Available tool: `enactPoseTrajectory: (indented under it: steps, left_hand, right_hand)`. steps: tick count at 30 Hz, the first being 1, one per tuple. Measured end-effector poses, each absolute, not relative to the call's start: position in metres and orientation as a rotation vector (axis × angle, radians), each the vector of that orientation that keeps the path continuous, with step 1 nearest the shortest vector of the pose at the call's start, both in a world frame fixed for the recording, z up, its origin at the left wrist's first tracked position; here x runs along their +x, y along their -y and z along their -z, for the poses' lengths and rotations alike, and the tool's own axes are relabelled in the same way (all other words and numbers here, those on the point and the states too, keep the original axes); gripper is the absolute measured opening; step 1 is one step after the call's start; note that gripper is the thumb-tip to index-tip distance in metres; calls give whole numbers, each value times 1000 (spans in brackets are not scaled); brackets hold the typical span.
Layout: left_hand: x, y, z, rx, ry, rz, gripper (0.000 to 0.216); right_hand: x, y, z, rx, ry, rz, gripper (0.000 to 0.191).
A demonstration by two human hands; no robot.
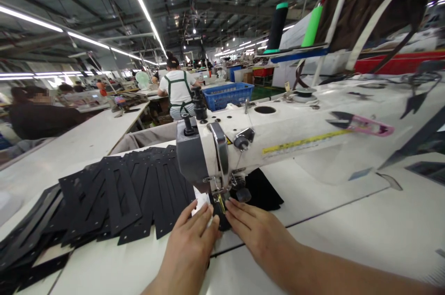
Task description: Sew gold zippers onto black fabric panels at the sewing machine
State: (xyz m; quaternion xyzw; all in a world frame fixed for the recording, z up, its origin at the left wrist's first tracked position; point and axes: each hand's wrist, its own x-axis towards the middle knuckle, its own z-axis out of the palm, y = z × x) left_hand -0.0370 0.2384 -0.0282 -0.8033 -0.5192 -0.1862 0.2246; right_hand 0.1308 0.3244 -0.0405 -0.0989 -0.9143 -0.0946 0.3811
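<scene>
On the left of my bench (104, 267), a fanned stack of black die-cut pieces (114, 197) lies well apart from the hands, its strips running away from me toward the machine. My left hand (189, 248) rests flat, fingers together and extended, pressing a small white label (200, 202) and the near edge of the black fabric piece (257, 188) just in front of the presser foot (219, 200). The white industrial sewing machine (278, 133) stands directly over that work, its arm stretching away to the right. My right hand (257, 232) lies flat too, holding nothing, fingertips touching the fabric just right of the needle. Both hands sit about equally near the needle, one on each side; the fabric lies straight ahead of them and trails behind the foot to the right. Farther right, pink-handled thread snips (361, 124) rest on the machine arm. In the background, a person in a white shirt (178, 89) works near a blue basket (227, 95).
</scene>
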Motion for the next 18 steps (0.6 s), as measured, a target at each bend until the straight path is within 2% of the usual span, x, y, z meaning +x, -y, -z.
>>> enactPoseTrajectory:
  steps: [18]
  left_hand:
    - [-46,-260,32,-2239,1609,589,25]
  right_hand:
    - [119,-347,33,-245,2477,83,35]
